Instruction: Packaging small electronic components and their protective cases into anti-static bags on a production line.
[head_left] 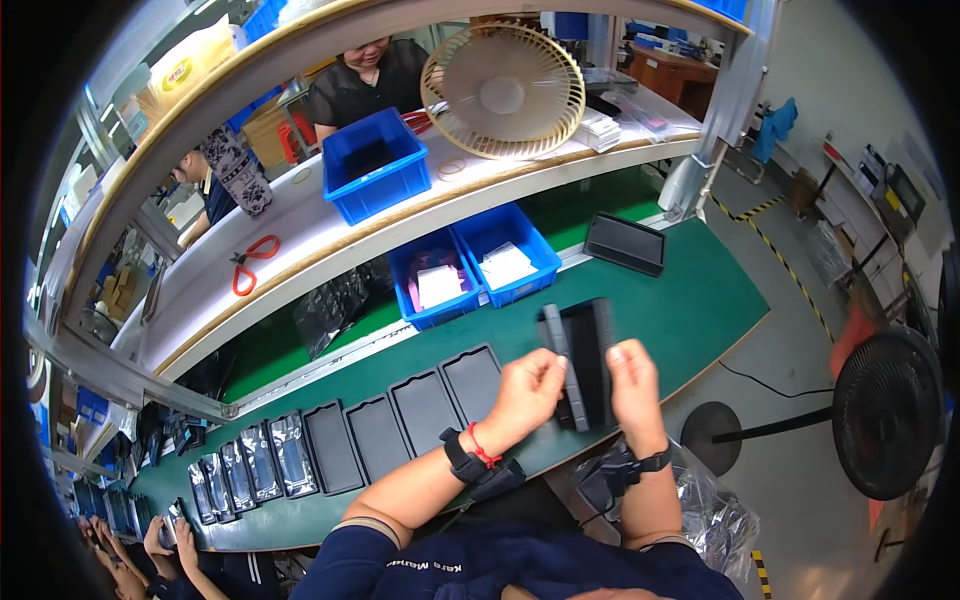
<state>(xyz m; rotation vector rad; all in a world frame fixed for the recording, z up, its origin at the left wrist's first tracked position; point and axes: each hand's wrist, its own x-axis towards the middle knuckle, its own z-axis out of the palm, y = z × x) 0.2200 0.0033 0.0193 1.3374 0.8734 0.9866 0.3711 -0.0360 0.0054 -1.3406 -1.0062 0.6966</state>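
Over the green bench, a black plastic tray [588, 350] is held up on edge, slightly blurred; whether it is one tray or more pressed together I cannot tell. My left hand [533, 390] pinches its left side, thumb and fingers closed. Its right side is gripped by my right hand [633, 380]. To the left runs a row of trays: a bare black tray [470, 385] lies closest to my left hand, with more bare ones beside it. Farther left, several trays hold items in clear shiny wrap [292, 455].
Two blue bins [520, 262] with white pieces stand behind the trays, a separate black tray [626, 243] right of them. The shelf above carries another blue bin [375, 165], a round fan [503, 95] and red-handled cutters [250, 265]. A black floor fan [885, 410] stands at right. Co-workers sit nearby.
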